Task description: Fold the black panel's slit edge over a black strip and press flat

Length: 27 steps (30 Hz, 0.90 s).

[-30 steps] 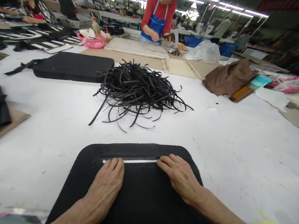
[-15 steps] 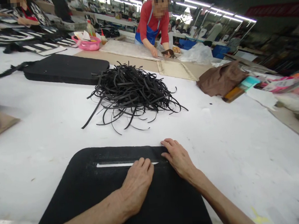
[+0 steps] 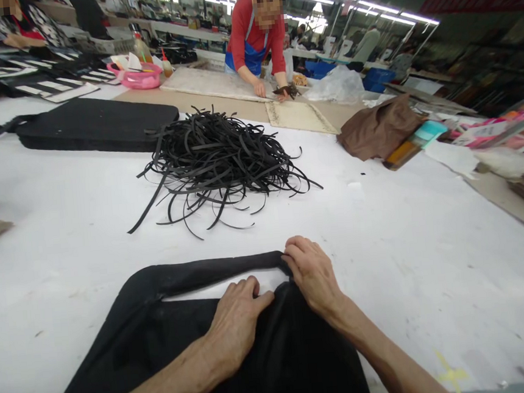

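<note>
A black fabric panel [image 3: 183, 344] with rounded corners lies at the near edge, a long slot cut across its upper part. White shows through the slot, which gapes wide with its upper band bowed upward. My left hand [image 3: 236, 321] rests at the slot's lower edge, fingers bent over the fabric and thumb pointing right. At the slot's right end, my right hand [image 3: 312, 271] pinches the fabric beside the upper band. The panel is creased and bunched between the two hands. Their fingertips are partly hidden.
A heap of black strips [image 3: 226, 154] lies beyond the panel, beside a stack of black panels [image 3: 95, 125]. Further off are a pink basket [image 3: 139, 79] and a brown cloth [image 3: 375, 128]. Across the table, a person in a red top [image 3: 254, 35] handles something dark.
The slot has widened from a thin line to a broad gap, and its upper band has lifted. The fabric has creased near the right end. My view has shifted slightly.
</note>
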{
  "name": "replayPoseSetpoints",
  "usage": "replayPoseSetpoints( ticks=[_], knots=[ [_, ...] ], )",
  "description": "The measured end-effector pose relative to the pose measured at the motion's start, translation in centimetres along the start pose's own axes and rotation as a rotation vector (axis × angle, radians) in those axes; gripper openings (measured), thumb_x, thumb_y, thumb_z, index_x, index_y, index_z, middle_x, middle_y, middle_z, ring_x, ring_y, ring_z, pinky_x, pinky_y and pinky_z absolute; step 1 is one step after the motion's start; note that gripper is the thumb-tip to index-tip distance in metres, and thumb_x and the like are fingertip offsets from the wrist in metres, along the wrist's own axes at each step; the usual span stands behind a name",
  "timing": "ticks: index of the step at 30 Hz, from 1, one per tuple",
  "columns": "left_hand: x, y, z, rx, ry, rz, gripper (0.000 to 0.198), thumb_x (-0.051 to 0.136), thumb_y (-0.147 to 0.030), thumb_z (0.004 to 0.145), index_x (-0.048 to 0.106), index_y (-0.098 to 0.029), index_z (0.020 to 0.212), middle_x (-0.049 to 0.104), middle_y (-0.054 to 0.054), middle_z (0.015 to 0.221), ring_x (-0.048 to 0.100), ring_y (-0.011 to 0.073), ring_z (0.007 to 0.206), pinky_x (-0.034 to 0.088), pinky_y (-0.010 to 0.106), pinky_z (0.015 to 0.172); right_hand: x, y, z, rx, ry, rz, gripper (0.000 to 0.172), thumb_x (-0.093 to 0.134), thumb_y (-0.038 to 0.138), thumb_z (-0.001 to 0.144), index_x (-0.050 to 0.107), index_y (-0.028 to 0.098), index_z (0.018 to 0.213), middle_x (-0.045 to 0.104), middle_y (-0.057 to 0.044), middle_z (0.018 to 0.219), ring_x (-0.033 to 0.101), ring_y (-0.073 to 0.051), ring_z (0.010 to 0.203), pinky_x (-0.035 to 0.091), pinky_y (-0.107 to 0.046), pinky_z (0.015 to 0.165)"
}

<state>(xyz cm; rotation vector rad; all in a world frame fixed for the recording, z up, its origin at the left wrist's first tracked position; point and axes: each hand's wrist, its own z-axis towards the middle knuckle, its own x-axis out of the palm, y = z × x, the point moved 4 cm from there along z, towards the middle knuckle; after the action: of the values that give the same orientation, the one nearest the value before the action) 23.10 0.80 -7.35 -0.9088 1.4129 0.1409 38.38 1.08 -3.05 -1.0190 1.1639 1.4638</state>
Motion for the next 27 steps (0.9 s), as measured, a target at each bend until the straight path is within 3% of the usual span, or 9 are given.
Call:
replayPoseSetpoints(
  ticks=[3, 7, 11, 15, 20, 23, 27],
  knots=[
    [0.1, -0.2, -0.2, -0.014, -0.015, 0.009, 0.029, 0.042, -0.011, 0.087, 0.054, -0.027, 0.108, 0.048, 0.004, 0.094, 0.046, 0.0191, 0.080, 0.040, 0.033, 0.073, -0.4, 0.7, -0.7, -0.062, -0.103, -0.092, 0.012, 0.051, 0.011, 0.088, 0.057, 0.016, 0.079, 0.057, -0.006, 0.088, 0.050, -0.020, 0.081, 0.037, -0.033, 0.075],
    [-0.2, -0.1, -0.4, -0.055, -0.032, -0.050, 0.028, 0.038, -0.007, 0.087, 0.055, -0.019, 0.105, 0.047, 0.005, 0.092, 0.045, 0.0189, 0.081, 0.042, 0.032, 0.074, 0.5, 0.7, -1.4, -0.088, -0.005, -0.145, 0.004, 0.058, 0.013, 0.085, 0.058, 0.017, 0.086, 0.058, -0.005, 0.087, 0.052, -0.021, 0.082, 0.038, -0.034, 0.076],
    [-0.5, 0.1, -1.0, -0.033, -0.066, -0.062, 0.024, 0.037, -0.005, 0.087, 0.055, -0.016, 0.100, 0.048, 0.006, 0.095, 0.045, 0.0193, 0.086, 0.043, 0.032, 0.078, 0.4, 0.3, -2.2, -0.053, -0.071, -0.224, 0.029, 0.051, 0.005, 0.083, 0.055, 0.012, 0.111, 0.056, -0.014, 0.109, 0.049, -0.028, 0.098, 0.038, -0.042, 0.084],
    [-0.7, 0.5, -1.6, -0.015, -0.097, 0.021, 0.027, 0.038, -0.003, 0.086, 0.054, -0.014, 0.105, 0.050, 0.008, 0.104, 0.044, 0.0211, 0.092, 0.043, 0.036, 0.084, -0.1, 1.3, -3.3, -0.170, -0.144, -0.090, 0.031, 0.039, 0.003, 0.086, 0.057, 0.011, 0.109, 0.057, -0.015, 0.109, 0.049, -0.027, 0.099, 0.041, -0.042, 0.084],
    [-0.9, 1.3, -1.7, -0.070, -0.065, 0.060, 0.026, 0.038, -0.003, 0.086, 0.056, -0.013, 0.100, 0.052, 0.008, 0.099, 0.044, 0.0216, 0.090, 0.044, 0.037, 0.082, 1.2, 3.3, -3.6, -0.220, 0.124, 0.212, 0.023, 0.044, 0.007, 0.088, 0.059, 0.020, 0.101, 0.061, -0.004, 0.098, 0.054, -0.017, 0.085, 0.044, -0.029, 0.075],
    [-0.8, 1.7, -1.9, -0.049, -0.083, 0.040, 0.024, 0.037, -0.004, 0.087, 0.056, -0.014, 0.097, 0.051, 0.007, 0.096, 0.043, 0.0212, 0.088, 0.043, 0.036, 0.081, 2.1, 3.9, -3.1, -0.231, 0.219, 0.102, 0.021, 0.049, 0.006, 0.086, 0.059, 0.020, 0.098, 0.059, -0.003, 0.092, 0.051, -0.019, 0.082, 0.041, -0.032, 0.073],
    [-0.7, 2.3, -2.2, 0.010, -0.117, -0.021, 0.024, 0.036, -0.005, 0.088, 0.056, -0.014, 0.097, 0.050, 0.006, 0.096, 0.043, 0.0201, 0.088, 0.044, 0.034, 0.079, 2.4, 3.7, -2.8, -0.224, 0.255, -0.006, 0.016, 0.053, 0.006, 0.084, 0.059, 0.020, 0.080, 0.055, -0.001, 0.079, 0.048, -0.018, 0.075, 0.037, -0.031, 0.067]
  ],
)
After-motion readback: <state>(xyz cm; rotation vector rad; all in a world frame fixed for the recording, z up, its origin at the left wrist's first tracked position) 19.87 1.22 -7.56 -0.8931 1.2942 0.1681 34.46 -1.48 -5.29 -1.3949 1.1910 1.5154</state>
